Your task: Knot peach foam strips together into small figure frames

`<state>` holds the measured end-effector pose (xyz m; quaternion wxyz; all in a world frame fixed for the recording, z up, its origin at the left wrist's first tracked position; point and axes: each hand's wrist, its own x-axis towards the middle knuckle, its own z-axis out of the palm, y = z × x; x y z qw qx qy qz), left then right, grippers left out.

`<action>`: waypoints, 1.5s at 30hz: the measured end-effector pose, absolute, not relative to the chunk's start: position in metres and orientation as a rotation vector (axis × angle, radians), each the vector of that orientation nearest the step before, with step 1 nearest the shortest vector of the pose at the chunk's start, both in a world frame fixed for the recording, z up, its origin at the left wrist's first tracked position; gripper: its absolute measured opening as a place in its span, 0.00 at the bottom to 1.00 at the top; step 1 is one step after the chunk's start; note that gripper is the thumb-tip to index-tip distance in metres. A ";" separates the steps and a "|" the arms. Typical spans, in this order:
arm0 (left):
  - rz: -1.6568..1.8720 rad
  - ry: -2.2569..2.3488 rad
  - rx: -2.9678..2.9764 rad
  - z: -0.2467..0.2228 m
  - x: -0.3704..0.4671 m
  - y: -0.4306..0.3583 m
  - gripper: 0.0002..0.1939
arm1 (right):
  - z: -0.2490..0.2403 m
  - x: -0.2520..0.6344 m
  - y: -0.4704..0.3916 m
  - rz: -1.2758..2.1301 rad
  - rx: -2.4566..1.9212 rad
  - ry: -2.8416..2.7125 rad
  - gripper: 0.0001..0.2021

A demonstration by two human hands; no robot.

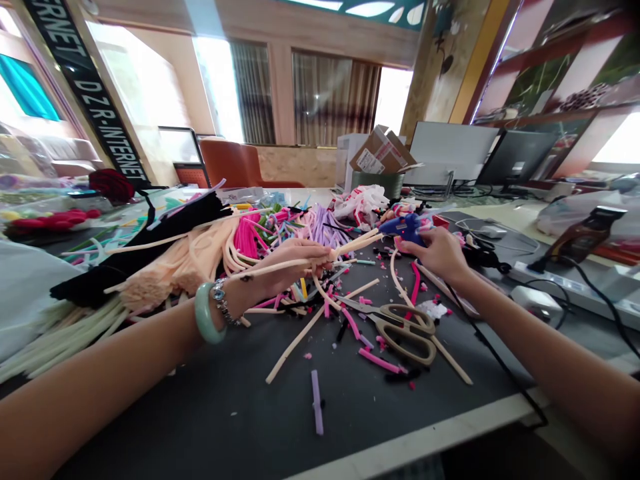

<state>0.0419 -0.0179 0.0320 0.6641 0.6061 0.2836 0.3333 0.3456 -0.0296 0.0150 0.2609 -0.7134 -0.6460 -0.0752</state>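
My left hand (287,263), with a green bangle and a beaded bracelet at the wrist, pinches several cream pipe cleaners (359,244) that stick out to the right. My right hand (444,252) is wrapped round a blue glue gun (407,227). The gun's nozzle points left, close to the ends of the held stems; whether they touch I cannot tell. Below the hands lies a pair of scissors (407,328) with beige handles, blades toward the left. Loose cut pieces, among them a lilac piece (317,403), are strewn around it.
A bundle of cream pipe cleaners (185,260) and a black bundle (110,267) lie at left; pink stems (249,233) and purple stems (327,227) lie behind. A power strip (575,283) and a black cable (500,360) are at right. Farther back stand a cardboard box (385,152) and monitors (453,150).
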 end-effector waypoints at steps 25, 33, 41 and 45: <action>0.717 0.700 1.960 0.058 0.034 -0.026 0.10 | 0.044 0.324 -0.132 0.509 -1.123 -1.192 0.10; 0.771 0.744 2.114 0.063 0.035 -0.033 0.13 | 0.037 0.314 -0.139 0.729 -1.055 -1.462 0.09; 0.749 0.785 2.223 0.068 0.033 -0.038 0.16 | 0.031 0.307 -0.137 0.748 -1.191 -1.671 0.09; 0.746 0.759 2.237 0.069 0.033 -0.039 0.15 | 0.026 0.307 -0.135 0.702 -1.239 -1.743 0.10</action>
